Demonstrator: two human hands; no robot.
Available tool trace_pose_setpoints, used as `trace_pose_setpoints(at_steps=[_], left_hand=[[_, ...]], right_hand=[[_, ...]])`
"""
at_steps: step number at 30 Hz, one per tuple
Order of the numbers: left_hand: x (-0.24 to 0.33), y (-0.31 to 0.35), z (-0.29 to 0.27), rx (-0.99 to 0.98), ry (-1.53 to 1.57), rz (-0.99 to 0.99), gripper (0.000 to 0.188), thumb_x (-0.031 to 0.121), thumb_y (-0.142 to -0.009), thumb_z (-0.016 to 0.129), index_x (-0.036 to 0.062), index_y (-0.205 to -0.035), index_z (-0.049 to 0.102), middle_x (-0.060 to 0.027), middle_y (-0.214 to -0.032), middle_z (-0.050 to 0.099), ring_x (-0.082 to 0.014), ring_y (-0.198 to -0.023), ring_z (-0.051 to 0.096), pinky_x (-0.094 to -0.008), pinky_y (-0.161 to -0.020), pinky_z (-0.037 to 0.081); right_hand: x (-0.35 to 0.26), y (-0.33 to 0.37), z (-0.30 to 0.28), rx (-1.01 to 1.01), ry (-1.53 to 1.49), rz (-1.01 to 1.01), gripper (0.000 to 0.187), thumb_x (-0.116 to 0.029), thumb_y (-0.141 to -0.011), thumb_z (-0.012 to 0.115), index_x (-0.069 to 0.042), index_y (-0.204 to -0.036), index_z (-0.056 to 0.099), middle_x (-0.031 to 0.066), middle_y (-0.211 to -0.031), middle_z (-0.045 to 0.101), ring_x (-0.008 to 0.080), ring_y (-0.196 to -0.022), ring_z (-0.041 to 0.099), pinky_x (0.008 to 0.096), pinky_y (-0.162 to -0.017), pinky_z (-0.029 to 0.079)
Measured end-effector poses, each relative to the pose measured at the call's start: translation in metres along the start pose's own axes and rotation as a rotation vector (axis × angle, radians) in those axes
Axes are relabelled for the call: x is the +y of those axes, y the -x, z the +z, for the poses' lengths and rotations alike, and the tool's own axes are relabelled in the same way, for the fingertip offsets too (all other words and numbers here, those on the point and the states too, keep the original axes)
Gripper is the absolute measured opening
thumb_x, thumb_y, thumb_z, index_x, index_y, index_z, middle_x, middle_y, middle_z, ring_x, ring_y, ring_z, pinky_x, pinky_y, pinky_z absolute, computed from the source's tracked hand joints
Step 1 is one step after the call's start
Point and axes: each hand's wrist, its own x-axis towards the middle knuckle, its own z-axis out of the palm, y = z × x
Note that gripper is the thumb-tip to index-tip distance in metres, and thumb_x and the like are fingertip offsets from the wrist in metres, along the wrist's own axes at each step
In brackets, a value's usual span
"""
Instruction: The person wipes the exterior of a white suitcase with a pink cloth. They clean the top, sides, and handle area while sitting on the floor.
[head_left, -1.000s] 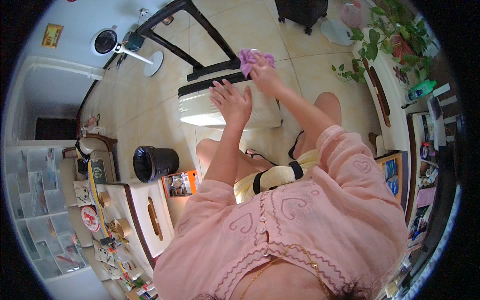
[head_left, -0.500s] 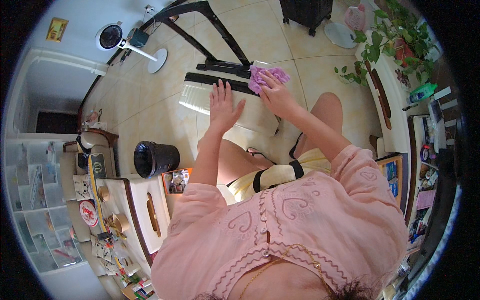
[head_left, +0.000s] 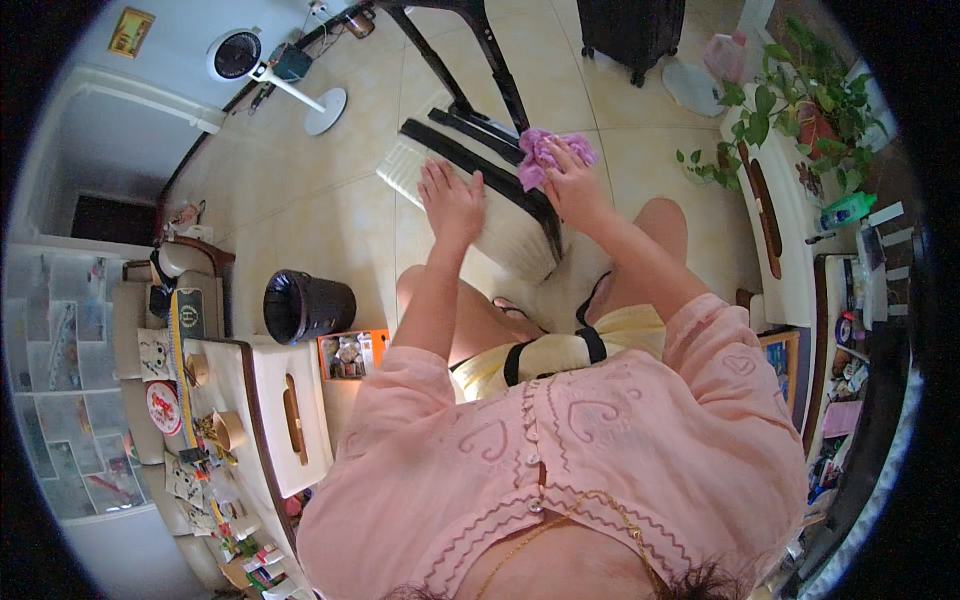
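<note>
Resting flat on one suitcase (head_left: pixel 515 235), the left hand (head_left: pixel 454 203) neighbours the right hand (head_left: pixel 576 190) clutching one purple cloth (head_left: pixel 535 160).

1. Purple cloth (head_left: pixel 533 166): one.
2. Suitcases: two (one cream suitcase (head_left: pixel 508 236), one black suitcase (head_left: pixel 632 30)).
3. Raised pull-handle (head_left: pixel 504 78): one.
4. Black sandals (head_left: pixel 582 314): two.
5. White standing fan (head_left: pixel 268 76): one.
6. Black bin (head_left: pixel 312 306): one.
7. Orange box (head_left: pixel 379 344): one; contents (head_left: pixel 348 357) too small to count.
8. Framed picture (head_left: pixel 130 33): one.
9. Green bottle (head_left: pixel 847 211): one.
10. Red plant pot (head_left: pixel 815 128): one.
11. Long brown handles (head_left: pixel 294 420): two, one at either side.
12. Pale round disc (head_left: pixel 692 90): one.
</note>
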Motion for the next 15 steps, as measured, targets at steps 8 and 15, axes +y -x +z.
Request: trace_pose_setpoints(at_steps=[8, 15], left_hand=[[0.033, 0.029, 0.003, -0.021, 0.095, 0.269, 0.070, 0.044, -0.088, 0.056, -0.0065, -0.134, 0.041, -0.0340, -0.140, 0.035, -0.0468, -0.131, 0.033, -0.0497, -0.109, 0.028], [-0.027, 0.002, -0.038, -0.138, -0.010, 0.378, 0.057, 0.043, -0.095, 0.046, 0.0172, -0.144, 0.035, -0.0078, -0.153, 0.025, -0.0303, -0.141, 0.022, -0.0594, -0.110, 0.018]], right_hand=[[0.075, -0.062, 0.007, -0.089, 0.161, 0.022, 0.043, -0.014, -0.090, 0.048, -0.003, -0.131, 0.048, 0.0217, -0.141, 0.041, 0.0353, -0.131, 0.039, 0.0492, -0.107, 0.031], [0.001, -0.041, -0.034, -0.086, 0.311, -0.101, 0.044, -0.026, -0.087, 0.054, -0.003, -0.124, 0.053, 0.0192, -0.136, 0.046, 0.0354, -0.124, 0.044, 0.0566, -0.104, 0.030]])
